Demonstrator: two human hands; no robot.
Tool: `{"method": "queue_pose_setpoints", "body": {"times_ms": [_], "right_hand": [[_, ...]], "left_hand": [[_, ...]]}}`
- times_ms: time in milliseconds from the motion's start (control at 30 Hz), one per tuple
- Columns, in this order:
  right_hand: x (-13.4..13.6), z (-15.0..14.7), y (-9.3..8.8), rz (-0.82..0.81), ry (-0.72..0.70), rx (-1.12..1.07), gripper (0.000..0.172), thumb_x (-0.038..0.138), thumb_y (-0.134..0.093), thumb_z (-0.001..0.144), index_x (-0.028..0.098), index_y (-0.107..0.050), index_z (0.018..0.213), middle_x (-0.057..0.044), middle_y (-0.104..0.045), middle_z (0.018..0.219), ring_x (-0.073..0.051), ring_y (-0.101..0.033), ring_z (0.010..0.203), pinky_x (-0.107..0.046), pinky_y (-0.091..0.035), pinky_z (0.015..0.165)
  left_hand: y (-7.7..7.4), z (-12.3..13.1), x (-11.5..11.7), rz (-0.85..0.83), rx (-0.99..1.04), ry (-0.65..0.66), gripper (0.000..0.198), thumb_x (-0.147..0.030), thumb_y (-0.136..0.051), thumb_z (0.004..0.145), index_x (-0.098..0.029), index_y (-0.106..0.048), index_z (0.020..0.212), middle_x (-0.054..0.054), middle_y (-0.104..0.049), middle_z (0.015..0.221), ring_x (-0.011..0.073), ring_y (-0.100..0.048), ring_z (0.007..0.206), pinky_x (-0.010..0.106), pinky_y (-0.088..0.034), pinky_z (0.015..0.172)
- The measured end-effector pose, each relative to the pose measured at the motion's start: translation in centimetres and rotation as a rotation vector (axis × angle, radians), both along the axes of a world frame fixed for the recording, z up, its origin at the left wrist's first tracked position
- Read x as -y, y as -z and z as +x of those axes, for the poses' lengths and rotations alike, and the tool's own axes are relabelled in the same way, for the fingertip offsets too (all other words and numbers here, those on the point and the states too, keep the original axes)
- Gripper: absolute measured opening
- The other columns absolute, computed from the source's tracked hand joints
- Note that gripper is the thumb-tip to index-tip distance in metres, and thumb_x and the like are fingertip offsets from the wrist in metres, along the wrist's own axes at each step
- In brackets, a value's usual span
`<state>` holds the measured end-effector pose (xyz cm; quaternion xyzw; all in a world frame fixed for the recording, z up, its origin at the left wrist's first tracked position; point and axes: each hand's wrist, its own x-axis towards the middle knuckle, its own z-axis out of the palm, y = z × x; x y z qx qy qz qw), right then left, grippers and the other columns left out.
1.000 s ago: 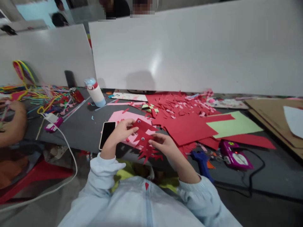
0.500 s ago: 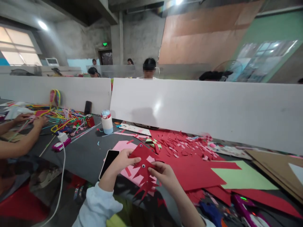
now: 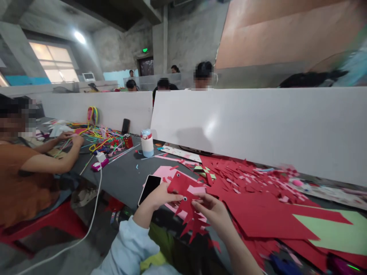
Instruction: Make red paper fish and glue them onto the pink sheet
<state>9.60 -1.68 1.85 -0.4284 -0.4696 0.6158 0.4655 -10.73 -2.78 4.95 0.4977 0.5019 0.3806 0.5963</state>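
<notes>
A red paper cutout point(image 3: 187, 214) with spiky edges and stuck-on googly eyes is held up over the table's front edge. My left hand point(image 3: 162, 195) grips its upper left side, thumb in front and fingers hidden behind. At the right edge, near a pink piece of paper point(image 3: 196, 190), thumb and fingers of my right hand point(image 3: 210, 206) pinch the cutout. Behind it lie pink paper sheets point(image 3: 163, 172), partly covered. A phone point(image 3: 149, 190) with a dark screen rests just beyond my left wrist.
Red paper scraps point(image 3: 229, 172) heap at the back, with red sheets point(image 3: 269, 217) and a green sheet point(image 3: 329, 231) to the right. A bottle point(image 3: 147, 144) and a red can point(image 3: 128, 141) stand farther left. Beside me, a person's hands point(image 3: 73, 138) work near coloured pipe cleaners point(image 3: 106, 133).
The camera view has swung left, so things appear farther right and more of the neighbouring person shows. Both my hands keep hold of the red cutout.
</notes>
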Motion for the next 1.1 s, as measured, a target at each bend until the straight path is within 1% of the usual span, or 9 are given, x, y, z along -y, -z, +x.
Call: {"method": "queue_pose_setpoints", "body": {"times_ms": [167,267,433,567,633,733,833,967,1100], "right_hand": [[0.4,0.8,0.0,-0.124,-0.04,-0.016,0.057,0.049,-0.095,0.042,0.02,-0.075,0.087,-0.006,-0.076,0.075,-0.02,-0.069,0.065,-0.032,-0.056,0.059],[0.7,1.4,0.0,-0.182,-0.089,-0.032,0.055,0.049,-0.094,0.044,0.02,-0.078,0.087,-0.005,-0.075,0.07,-0.019,-0.069,0.064,-0.031,-0.056,0.06],[1.0,1.5,-0.6,-0.233,-0.1,-0.043,0.05,0.057,-0.091,0.048,0.019,-0.078,0.078,-0.008,-0.076,0.074,-0.018,-0.068,0.062,-0.028,-0.053,0.057],[0.7,1.0,-1.2,-0.221,-0.141,-0.07,0.047,0.051,-0.094,0.044,0.018,-0.078,0.073,-0.007,-0.075,0.069,-0.015,-0.064,0.057,-0.026,-0.051,0.057],[0.3,0.9,-1.2,-0.196,-0.169,-0.041,0.047,0.053,-0.094,0.043,0.018,-0.078,0.071,-0.007,-0.074,0.066,-0.014,-0.062,0.054,-0.025,-0.047,0.052],[-0.3,1.1,-0.6,-0.105,-0.154,-0.002,0.047,0.058,-0.091,0.046,0.018,-0.078,0.068,-0.006,-0.073,0.065,-0.014,-0.06,0.053,-0.025,-0.044,0.05],[-0.6,1.6,0.3,-0.051,-0.109,0.031,0.05,0.06,-0.088,0.05,0.017,-0.08,0.074,-0.007,-0.075,0.07,-0.014,-0.062,0.056,-0.025,-0.046,0.053],[-0.8,2.3,1.1,-0.081,-0.124,0.077,0.061,0.066,-0.086,0.049,0.015,-0.08,0.081,-0.009,-0.076,0.072,-0.015,-0.062,0.053,-0.025,-0.045,0.049],[-0.5,2.7,1.3,-0.06,-0.13,0.083,0.059,0.063,-0.085,0.054,0.014,-0.081,0.086,-0.01,-0.077,0.075,-0.015,-0.061,0.052,-0.025,-0.043,0.047]], "left_hand": [[0.1,-0.1,0.4,0.014,0.019,-0.034,0.054,-0.056,-0.089,0.055,-0.011,-0.069,0.077,0.001,-0.067,0.067,0.0122,-0.062,0.059,0.027,-0.053,0.06],[0.2,-0.1,0.3,-0.014,0.008,-0.061,0.055,-0.056,-0.088,0.055,-0.011,-0.069,0.078,0.003,-0.068,0.068,0.0131,-0.063,0.06,0.026,-0.053,0.058],[0.0,0.5,-0.1,-0.021,0.054,-0.09,0.056,-0.057,-0.088,0.056,-0.011,-0.068,0.081,0.001,-0.065,0.066,0.0127,-0.062,0.058,0.027,-0.055,0.055],[-0.5,1.2,-0.3,0.007,0.057,-0.1,0.056,-0.057,-0.088,0.056,-0.011,-0.066,0.079,0.0,-0.063,0.066,0.0117,-0.061,0.058,0.026,-0.055,0.055],[-0.8,1.5,-0.5,0.021,0.041,-0.115,0.057,-0.057,-0.088,0.056,-0.011,-0.066,0.081,0.0,-0.063,0.067,0.0118,-0.06,0.059,0.026,-0.055,0.054],[-1.3,1.8,-0.9,0.041,0.01,-0.079,0.055,-0.057,-0.086,0.059,-0.01,-0.066,0.081,0.0,-0.063,0.067,0.0119,-0.06,0.059,0.026,-0.055,0.054],[-1.8,2.1,-1.3,0.067,-0.024,-0.014,0.053,-0.055,-0.086,0.06,-0.01,-0.068,0.08,0.001,-0.064,0.065,0.0122,-0.061,0.059,0.024,-0.052,0.054],[-1.7,2.8,-1.6,0.065,-0.042,-0.045,0.055,-0.05,-0.091,0.051,-0.01,-0.069,0.081,0.001,-0.066,0.065,0.0134,-0.063,0.06,0.025,-0.052,0.057],[-1.1,3.2,-1.6,0.063,-0.042,-0.082,0.053,-0.049,-0.092,0.049,-0.011,-0.068,0.078,0.001,-0.066,0.064,0.0138,-0.063,0.059,0.026,-0.052,0.058]]}}
